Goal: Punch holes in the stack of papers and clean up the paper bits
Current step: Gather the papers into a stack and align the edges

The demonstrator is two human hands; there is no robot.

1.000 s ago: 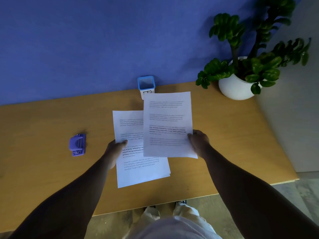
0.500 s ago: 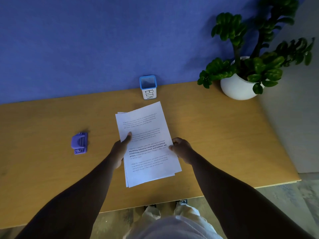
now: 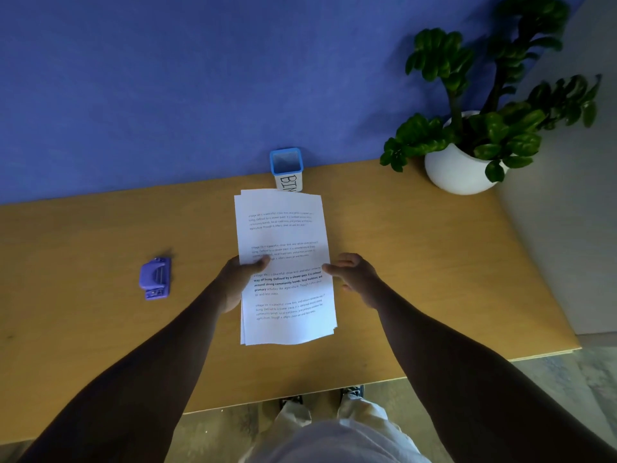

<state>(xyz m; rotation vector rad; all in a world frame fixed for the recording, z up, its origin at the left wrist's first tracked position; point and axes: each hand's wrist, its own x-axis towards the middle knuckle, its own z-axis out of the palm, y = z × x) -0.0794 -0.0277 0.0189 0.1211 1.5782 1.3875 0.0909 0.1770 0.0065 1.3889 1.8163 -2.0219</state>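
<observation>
A stack of printed white papers point(image 3: 283, 235) is held above the middle of the wooden desk, its sheets slightly fanned at the edges. My left hand point(image 3: 235, 282) grips its left edge, thumb on top of the page. My right hand point(image 3: 355, 275) is at the right edge with fingers spread, the fingertips just touching the paper. A purple hole punch point(image 3: 155, 278) lies on the desk well to the left, apart from both hands. A small blue-rimmed white container marked BIN point(image 3: 287, 170) stands at the back against the wall, its lower part hidden by the papers.
A white pot with a leafy green plant point(image 3: 467, 162) stands at the desk's back right corner. The wooden desk point(image 3: 434, 262) meets a blue wall at the back. Its near edge runs above my legs and the floor.
The single sheet from my right hand has been laid on the others. The stack has been squared up, turned straighter and lifted toward the bin. My right hand has loosened to open fingers.
</observation>
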